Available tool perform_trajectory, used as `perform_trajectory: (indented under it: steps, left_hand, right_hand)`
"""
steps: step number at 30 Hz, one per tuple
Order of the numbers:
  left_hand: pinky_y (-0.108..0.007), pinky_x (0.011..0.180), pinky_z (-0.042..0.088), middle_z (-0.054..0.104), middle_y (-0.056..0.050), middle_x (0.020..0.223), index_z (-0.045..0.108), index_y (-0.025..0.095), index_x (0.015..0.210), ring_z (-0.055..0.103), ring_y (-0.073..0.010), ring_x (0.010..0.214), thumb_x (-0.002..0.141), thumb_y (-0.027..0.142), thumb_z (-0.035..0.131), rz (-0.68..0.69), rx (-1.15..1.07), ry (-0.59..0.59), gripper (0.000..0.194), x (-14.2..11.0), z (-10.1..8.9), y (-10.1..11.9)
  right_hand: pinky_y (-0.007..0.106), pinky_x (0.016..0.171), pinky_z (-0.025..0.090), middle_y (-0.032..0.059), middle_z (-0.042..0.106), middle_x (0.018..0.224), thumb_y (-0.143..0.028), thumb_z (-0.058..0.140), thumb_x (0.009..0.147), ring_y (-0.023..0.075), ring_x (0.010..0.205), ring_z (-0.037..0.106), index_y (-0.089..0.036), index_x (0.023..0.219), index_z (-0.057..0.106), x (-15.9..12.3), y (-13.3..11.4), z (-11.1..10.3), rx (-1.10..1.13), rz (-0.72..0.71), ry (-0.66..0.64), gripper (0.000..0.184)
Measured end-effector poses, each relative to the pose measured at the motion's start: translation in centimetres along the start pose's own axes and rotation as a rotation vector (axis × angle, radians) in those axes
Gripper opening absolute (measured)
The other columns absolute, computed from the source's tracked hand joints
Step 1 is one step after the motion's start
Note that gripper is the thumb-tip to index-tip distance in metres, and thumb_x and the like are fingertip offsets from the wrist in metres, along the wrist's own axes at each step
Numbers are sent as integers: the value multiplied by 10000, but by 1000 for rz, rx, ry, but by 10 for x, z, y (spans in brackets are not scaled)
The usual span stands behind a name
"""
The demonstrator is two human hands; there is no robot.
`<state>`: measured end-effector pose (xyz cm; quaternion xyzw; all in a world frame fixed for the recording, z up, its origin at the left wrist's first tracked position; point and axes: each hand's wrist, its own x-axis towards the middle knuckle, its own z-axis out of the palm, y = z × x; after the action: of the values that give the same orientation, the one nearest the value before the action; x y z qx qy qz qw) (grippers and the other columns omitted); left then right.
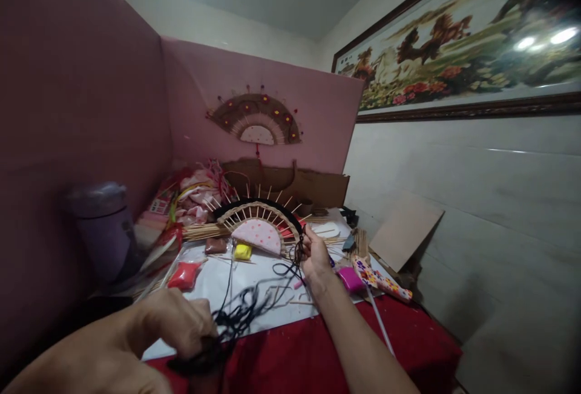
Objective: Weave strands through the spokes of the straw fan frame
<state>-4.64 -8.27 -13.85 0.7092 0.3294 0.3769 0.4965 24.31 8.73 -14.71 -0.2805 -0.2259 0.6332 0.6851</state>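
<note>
My left hand [177,327], a little blurred, is closed on a tangled bundle of black yarn [240,315] low at the left front. Strands run from it across the white paper toward the right. My right hand [314,252] grips the right end of a half-round fan [256,233], where black yarn gathers in loops. This fan has thin wooden sticks spreading out, a pink spotted half-circle at its centre, a woven tan band and a black yarn band around it. It is held tilted up above the paper. The fingertips of my right hand are partly hidden.
White paper [213,279] covers part of the red cloth [272,357]. Nearby lie red [184,274], yellow [242,252] and magenta [350,279] packets, and a flowered glue gun [381,279]. A purple tumbler [103,230] stands left. A finished-looking fan [258,118] hangs on the pink board.
</note>
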Motion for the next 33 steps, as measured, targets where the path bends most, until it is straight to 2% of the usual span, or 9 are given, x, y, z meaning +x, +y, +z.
perform_trajectory:
  steps: [4, 6, 12, 17, 20, 23, 26, 29, 33]
  left_hand:
    - [-413, 752, 478, 703, -61, 838, 726, 325, 809, 622, -266, 818, 618, 233, 721, -96, 197, -258, 213, 54, 8, 51]
    - [-407, 726, 481, 707, -67, 812, 736, 293, 759, 627, -267, 792, 652, 254, 688, -88, 208, -248, 123, 73, 6, 58]
    - [-319, 693, 434, 670, -60, 844, 717, 254, 794, 584, -221, 779, 637, 140, 585, -100, 585, 35, 235, 105, 5, 8]
    - [-276, 625, 375, 559, -45, 768, 610, 196, 580, 489, -173, 691, 598, 96, 526, -63, 781, 9, 131, 109, 15, -33]
    - [-263, 625, 372, 559, -33, 717, 567, 188, 563, 477, -161, 682, 653, 149, 553, -49, 629, -27, 100, 105, 10, -26]
    - [-234, 550, 375, 607, -45, 743, 571, 184, 712, 500, -139, 635, 716, 249, 587, -55, 152, -20, 67, 101, -1, 2]
    - [-183, 393, 292, 565, -1, 583, 529, 193, 755, 446, -93, 447, 708, 312, 636, -2, -250, 118, 167, 100, -11, 29]
    - [-148, 357, 263, 552, 14, 550, 557, 166, 767, 431, -58, 406, 642, 253, 711, 13, -311, 342, 216, 103, -18, 41]
    - [-151, 369, 296, 576, 22, 626, 575, 163, 782, 448, -51, 451, 597, 230, 728, 147, -331, 708, 249, 112, -33, 33]
  right_hand:
    - [162, 309, 56, -154, 199, 388, -390, 703, 634, 17, 299, 98, -210, 625, 318, -7, 3, 4, -39, -1, -161, 425]
    - [163, 309, 43, -157, 201, 389, -383, 715, 618, 14, 299, 92, -210, 630, 319, -9, 4, 5, -55, -17, -189, 433]
    - [160, 310, 42, -158, 215, 390, -363, 734, 590, 4, 297, 98, -197, 659, 383, -10, 4, 7, -62, -25, -155, 394]
    - [162, 305, 45, -158, 198, 376, -369, 717, 618, 10, 292, 95, -194, 669, 413, -6, 0, 4, -2, -18, -96, 354]
    - [160, 301, 40, -153, 197, 363, -373, 685, 653, 14, 284, 102, -194, 649, 411, -2, -1, 2, 30, 16, -42, 327]
    - [156, 298, 32, -153, 199, 357, -370, 665, 673, 16, 280, 103, -189, 682, 449, 0, 1, -1, 29, 37, -3, 282]
    - [152, 295, 33, -157, 207, 356, -363, 681, 655, 14, 280, 96, -189, 694, 451, 1, 4, -2, 15, 59, -36, 290]
    - [147, 291, 44, -157, 214, 359, -353, 705, 626, 9, 289, 91, -192, 659, 411, -2, 6, 0, -14, 87, -103, 337]
    - [140, 292, 60, -156, 210, 376, -348, 722, 606, 12, 313, 81, -206, 654, 369, -10, 6, 6, -65, 77, -203, 384]
